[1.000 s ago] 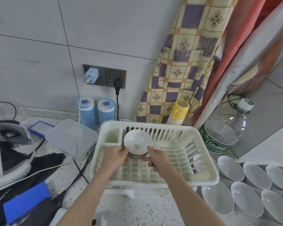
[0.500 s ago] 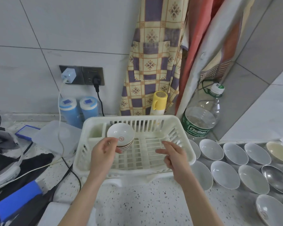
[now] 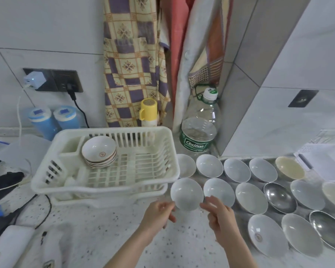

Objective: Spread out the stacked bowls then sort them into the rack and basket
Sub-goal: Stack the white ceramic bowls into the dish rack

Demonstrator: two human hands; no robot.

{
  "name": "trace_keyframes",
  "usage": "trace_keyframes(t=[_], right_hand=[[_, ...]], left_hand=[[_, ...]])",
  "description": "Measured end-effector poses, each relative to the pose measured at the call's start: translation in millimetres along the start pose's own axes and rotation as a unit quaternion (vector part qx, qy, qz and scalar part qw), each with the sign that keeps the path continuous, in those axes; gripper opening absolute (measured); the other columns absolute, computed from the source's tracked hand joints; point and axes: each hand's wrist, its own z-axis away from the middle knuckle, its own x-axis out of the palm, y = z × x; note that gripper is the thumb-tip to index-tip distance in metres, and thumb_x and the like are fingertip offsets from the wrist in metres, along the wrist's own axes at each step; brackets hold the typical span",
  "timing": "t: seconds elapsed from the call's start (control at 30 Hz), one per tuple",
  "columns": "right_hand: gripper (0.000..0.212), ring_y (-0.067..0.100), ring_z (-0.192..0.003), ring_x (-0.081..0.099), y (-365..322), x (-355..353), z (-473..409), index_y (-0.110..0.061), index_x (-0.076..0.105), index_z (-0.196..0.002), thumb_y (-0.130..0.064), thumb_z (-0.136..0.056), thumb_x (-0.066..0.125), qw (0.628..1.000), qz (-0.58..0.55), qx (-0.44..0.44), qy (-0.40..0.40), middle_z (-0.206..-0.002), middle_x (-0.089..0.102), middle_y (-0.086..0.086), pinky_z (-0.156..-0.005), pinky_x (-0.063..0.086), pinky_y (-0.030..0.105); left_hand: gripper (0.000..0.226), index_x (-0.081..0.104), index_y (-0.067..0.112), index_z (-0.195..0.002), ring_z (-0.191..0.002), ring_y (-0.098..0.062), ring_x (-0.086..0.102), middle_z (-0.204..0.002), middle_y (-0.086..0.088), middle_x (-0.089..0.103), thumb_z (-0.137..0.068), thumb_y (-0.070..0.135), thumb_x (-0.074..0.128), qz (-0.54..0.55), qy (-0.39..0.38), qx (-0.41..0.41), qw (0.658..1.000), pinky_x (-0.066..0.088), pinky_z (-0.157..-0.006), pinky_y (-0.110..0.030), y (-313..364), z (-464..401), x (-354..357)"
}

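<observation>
A white plastic dish rack point(image 3: 157, 176) stands on the speckled counter, with a leaning stack of small red-marked bowls point(image 3: 99, 150) in its back left part. Right of the rack, several white bowls are spread out in rows, along with two metal bowls point(image 3: 279, 197) and two cream bowls point(image 3: 289, 168). The nearest white bowl point(image 3: 186, 193) sits just off the rack's front right corner. My left hand point(image 3: 159, 214) and my right hand point(image 3: 219, 216) flank this bowl, fingers apart, fingertips at its rim. No grip shows, and the hands are blurred.
A large clear water bottle point(image 3: 200, 130) stands behind the bowls by the wall corner. A yellow-capped bottle point(image 3: 148, 113) and two blue canisters point(image 3: 52, 120) sit behind the rack. Cables, a white box and dark gear point(image 3: 6, 182) crowd the left side. Paper point(image 3: 321, 161) lies far right.
Both hands have left the bowl stack in the rack and moved down and right to the nearest white bowl. The view has swung right, showing more of the spread bowls.
</observation>
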Motion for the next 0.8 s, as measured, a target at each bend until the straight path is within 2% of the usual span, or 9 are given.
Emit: trace_keyframes(t=[0.1, 0.17, 0.27, 0.33, 0.37, 0.47, 0.57, 0.8], right_hand=[[0.025, 0.009, -0.034, 0.033, 9.4, -21.6, -11.8, -0.002, 0.061, -0.098, -0.026, -0.094, 0.060, 0.998, 0.019, 0.053, -0.022, -0.081, 0.075, 0.020, -0.032, 0.020, 0.013], [0.030, 0.009, -0.033, 0.034, 13.6, -32.8, -21.1, 0.000, 0.057, -0.102, -0.030, -0.096, 0.058, 0.996, 0.003, 0.085, -0.024, -0.083, 0.075, 0.021, -0.031, 0.021, 0.013], [0.026, 0.010, -0.032, 0.034, 12.9, -44.7, -36.0, -0.003, 0.052, -0.100, -0.029, -0.096, 0.059, 0.994, -0.021, 0.105, -0.001, -0.091, 0.073, 0.023, -0.031, 0.021, 0.013], [0.023, 0.011, -0.037, 0.035, 11.9, -49.2, -44.5, -0.006, 0.053, -0.100, -0.027, -0.096, 0.058, 0.993, -0.017, 0.112, 0.016, -0.098, 0.072, 0.024, -0.031, 0.022, 0.014], [0.025, 0.012, -0.039, 0.036, 11.8, -50.1, -47.9, -0.005, 0.056, -0.105, -0.027, -0.095, 0.058, 0.993, -0.007, 0.114, 0.023, -0.096, 0.071, 0.022, -0.031, 0.022, 0.014], [0.038, 0.009, -0.034, 0.037, 10.5, -49.9, -57.1, 0.002, 0.057, -0.119, -0.027, -0.094, 0.057, 0.992, 0.013, 0.119, 0.030, -0.075, 0.064, 0.014, -0.030, 0.023, 0.015], [0.035, 0.011, -0.037, 0.039, 9.7, -49.2, -64.6, -0.002, 0.051, -0.123, -0.023, -0.095, 0.055, 0.993, 0.009, 0.113, 0.032, -0.088, 0.067, 0.018, -0.030, 0.023, 0.015], [0.026, 0.009, -0.032, 0.030, 12.5, -52.9, -73.2, -0.004, 0.049, -0.122, -0.008, -0.096, 0.047, 0.994, -0.005, 0.101, 0.030, -0.088, 0.064, 0.024, -0.030, 0.022, 0.017]], left_hand=[[0.039, 0.060, 0.015, -0.114, -0.048, -0.012, 0.044, -0.082, -0.002, 0.076, -0.093, 0.046, 0.052, -0.022, 0.002, -0.088, 0.996, 0.024, -0.040, -0.018, -7.0, -12.5, 26.7], [0.052, 0.041, 0.018, -0.135, -0.055, -0.014, 0.049, -0.099, -0.005, 0.071, -0.093, 0.049, 0.052, 0.002, 0.036, -0.111, 0.993, 0.025, -0.040, -0.018, -12.7, -21.5, 41.2], [0.063, 0.024, 0.023, -0.147, -0.061, -0.016, 0.053, -0.105, -0.008, 0.068, -0.095, 0.042, 0.054, 0.065, 0.073, -0.117, 0.988, 0.028, -0.040, -0.018, -17.4, -32.7, 57.2], [0.055, 0.029, 0.023, -0.144, -0.061, -0.017, 0.053, -0.101, -0.010, 0.071, -0.096, 0.037, 0.053, 0.104, 0.079, -0.121, 0.984, 0.031, -0.039, -0.018, -18.8, -40.1, 63.5], [0.049, 0.033, 0.022, -0.140, -0.060, -0.018, 0.052, -0.100, -0.012, 0.073, -0.097, 0.035, 0.053, 0.123, 0.079, -0.123, 0.982, 0.032, -0.039, -0.019, -19.3, -43.4, 66.0], [0.034, 0.042, 0.022, -0.130, -0.053, -0.016, 0.048, -0.092, -0.015, 0.077, -0.097, 0.027, 0.052, 0.164, 0.066, -0.122, 0.977, 0.031, -0.039, -0.020, -19.2, -50.1, 70.2], [0.022, 0.047, 0.021, -0.120, -0.045, -0.014, 0.045, -0.086, -0.019, 0.077, -0.098, 0.017, 0.048, 0.209, 0.055, -0.133, 0.967, 0.029, -0.037, -0.019, -22.0, -56.7, 70.5], [0.019, 0.051, 0.016, -0.115, -0.047, -0.011, 0.044, -0.087, -0.023, 0.076, -0.098, 0.008, 0.047, 0.254, 0.047, -0.137, 0.956, 0.030, -0.035, -0.018, -29.6, -64.4, 72.4]])
